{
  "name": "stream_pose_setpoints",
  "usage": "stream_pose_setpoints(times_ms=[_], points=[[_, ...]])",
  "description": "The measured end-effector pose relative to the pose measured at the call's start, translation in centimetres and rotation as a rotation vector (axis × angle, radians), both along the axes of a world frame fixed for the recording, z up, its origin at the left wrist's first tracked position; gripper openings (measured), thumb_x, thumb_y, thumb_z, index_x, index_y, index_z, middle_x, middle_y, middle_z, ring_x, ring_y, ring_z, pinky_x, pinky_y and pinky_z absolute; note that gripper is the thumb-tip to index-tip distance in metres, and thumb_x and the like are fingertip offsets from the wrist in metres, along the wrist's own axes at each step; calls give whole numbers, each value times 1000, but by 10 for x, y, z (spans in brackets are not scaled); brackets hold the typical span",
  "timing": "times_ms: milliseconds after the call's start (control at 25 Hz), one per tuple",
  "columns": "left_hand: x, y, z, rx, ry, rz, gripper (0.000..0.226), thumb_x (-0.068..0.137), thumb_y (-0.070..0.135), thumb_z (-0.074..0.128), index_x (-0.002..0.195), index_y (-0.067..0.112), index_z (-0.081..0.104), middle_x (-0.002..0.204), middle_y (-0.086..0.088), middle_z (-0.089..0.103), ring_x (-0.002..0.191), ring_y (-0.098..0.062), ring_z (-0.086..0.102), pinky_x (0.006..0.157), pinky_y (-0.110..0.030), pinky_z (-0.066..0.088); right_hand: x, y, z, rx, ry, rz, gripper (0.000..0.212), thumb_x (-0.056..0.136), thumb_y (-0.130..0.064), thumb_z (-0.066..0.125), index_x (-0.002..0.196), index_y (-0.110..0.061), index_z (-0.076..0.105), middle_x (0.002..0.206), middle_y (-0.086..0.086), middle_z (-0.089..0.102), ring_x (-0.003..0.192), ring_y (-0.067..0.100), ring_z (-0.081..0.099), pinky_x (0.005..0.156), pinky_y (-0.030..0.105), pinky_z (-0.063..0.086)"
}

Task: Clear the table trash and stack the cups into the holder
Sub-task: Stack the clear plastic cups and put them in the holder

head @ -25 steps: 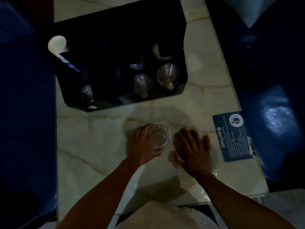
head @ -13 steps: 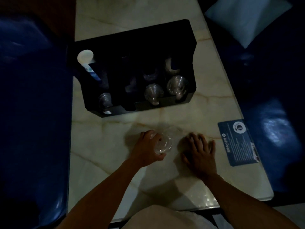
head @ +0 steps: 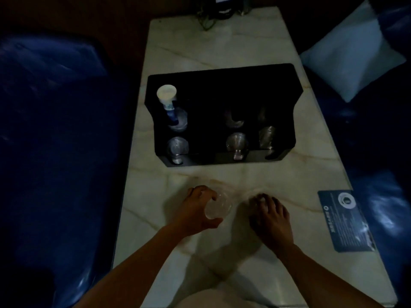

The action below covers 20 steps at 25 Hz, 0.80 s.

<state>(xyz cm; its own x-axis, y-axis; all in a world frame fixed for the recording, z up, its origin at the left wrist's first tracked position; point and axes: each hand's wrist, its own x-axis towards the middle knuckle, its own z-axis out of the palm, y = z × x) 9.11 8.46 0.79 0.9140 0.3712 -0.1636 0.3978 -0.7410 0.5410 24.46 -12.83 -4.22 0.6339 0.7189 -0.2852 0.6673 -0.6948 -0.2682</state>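
Observation:
A clear plastic cup is gripped in my left hand just above the marble table, near its front. Beside it my right hand rests palm down on the tabletop, fingers slightly curled, holding nothing. Farther back stands the black cup holder. Its slots hold several clear cups, such as one clear cup at the front middle. A white and blue paper cup stack leans out of the holder's left slot.
A blue printed card lies at the table's right edge. Dark blue seats flank the table on both sides, with a pale cushion on the right seat. Dark objects stand at the table's far end.
The view has tilted up, showing more of the table's far end. My left hand has tipped the cup toward me. My right hand's fingers have curled slightly.

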Motion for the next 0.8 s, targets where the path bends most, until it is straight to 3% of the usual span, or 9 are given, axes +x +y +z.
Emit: stream_pose_setpoints(times_ms=[440,600,800], points=[[-23,98,36,47,-37,128,86,57,59,76,130,41,33,136,10,35,121,-10,29,94,-25,34,-28,101,-12,-41,-26,123,73,90,-55,44,152,-26,17,161,6,12,147,33,7,118,57,8],[-13,140,47,185,-83,125,78,60,64,68,127,36,40,136,3,40,120,-18,35,91,-27,37,-36,130,-20,-14,18,88,76,92,-58,41,154,-29,7,164,7,-4,149,31,-10,116,62,-10],[12,173,48,319,-115,112,69,66,64,68,120,26,47,129,-8,50,113,-30,45,93,-41,43,-45,132,-35,-39,-47,67,73,92,-63,24,154,-32,1,163,6,-13,147,29,-22,116,62,-10]])
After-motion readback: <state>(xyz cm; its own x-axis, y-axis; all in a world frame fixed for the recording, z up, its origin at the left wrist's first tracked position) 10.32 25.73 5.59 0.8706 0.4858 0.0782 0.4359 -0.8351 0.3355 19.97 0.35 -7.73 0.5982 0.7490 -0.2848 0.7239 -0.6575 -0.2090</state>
